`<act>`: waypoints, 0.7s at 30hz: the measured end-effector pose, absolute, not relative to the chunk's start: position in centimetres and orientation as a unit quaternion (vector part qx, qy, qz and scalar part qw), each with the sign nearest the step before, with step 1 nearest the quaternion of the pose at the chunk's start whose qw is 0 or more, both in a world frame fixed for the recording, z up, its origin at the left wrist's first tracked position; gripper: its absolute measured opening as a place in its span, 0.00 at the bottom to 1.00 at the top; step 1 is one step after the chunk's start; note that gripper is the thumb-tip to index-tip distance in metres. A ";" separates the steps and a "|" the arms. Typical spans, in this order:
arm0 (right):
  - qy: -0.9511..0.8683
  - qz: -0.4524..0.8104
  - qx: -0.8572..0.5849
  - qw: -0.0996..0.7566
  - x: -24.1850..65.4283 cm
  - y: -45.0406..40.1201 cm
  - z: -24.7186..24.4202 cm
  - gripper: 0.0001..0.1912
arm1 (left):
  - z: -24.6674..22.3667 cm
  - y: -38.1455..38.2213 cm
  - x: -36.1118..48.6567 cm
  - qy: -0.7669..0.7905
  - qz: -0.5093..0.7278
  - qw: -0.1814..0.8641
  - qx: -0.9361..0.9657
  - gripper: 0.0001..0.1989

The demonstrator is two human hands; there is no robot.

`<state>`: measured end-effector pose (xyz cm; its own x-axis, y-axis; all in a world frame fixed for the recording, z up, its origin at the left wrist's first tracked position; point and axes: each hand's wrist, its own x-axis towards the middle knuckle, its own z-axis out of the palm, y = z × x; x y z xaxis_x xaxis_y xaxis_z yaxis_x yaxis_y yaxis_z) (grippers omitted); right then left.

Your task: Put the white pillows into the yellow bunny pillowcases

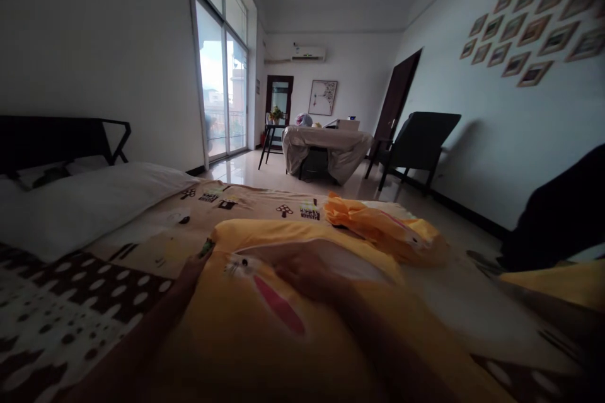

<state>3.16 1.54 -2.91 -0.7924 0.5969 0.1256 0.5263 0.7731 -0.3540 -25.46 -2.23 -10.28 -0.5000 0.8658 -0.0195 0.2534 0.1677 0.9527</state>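
Note:
A yellow cloth (331, 346) with a printed white rabbit and a pink ear lies spread in front of me on the bed. At its far left corner, beside a small green patch, my left hand (193, 267) pinches the edge. My right hand (302, 272) lies on the rabbit print, fingers stretched out to the left and flat on the fabric. Dim light blurs the fingertips. Beyond it to the right rests a crumpled orange-yellow cloth (382, 230) with a similar rabbit print, apart from both hands.
Under the cloths is a patterned bed sheet (255, 200), with a white pillow (113, 198) at left. A person in dark clothing (558, 208) is at the right edge, near another yellow cloth (562, 283). Further off stand a covered table (326, 138) and a black chair (420, 141).

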 end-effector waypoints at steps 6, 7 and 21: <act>-0.919 0.181 -0.351 0.003 2.5 3.9 -5.7 0.28 | -12.5 -2.3 -28.2 0.655 0.534 0.364 0.391 0.26; -0.928 0.141 -0.343 -0.010 2.1 3.6 -4.9 0.26 | -12.8 -2.3 -28.5 0.650 0.540 0.354 0.402 0.27; -0.925 -0.024 -0.378 -0.034 -11.6 3.2 -2.8 0.11 | -13.6 -3.7 -27.2 0.538 0.506 -0.099 0.667 0.13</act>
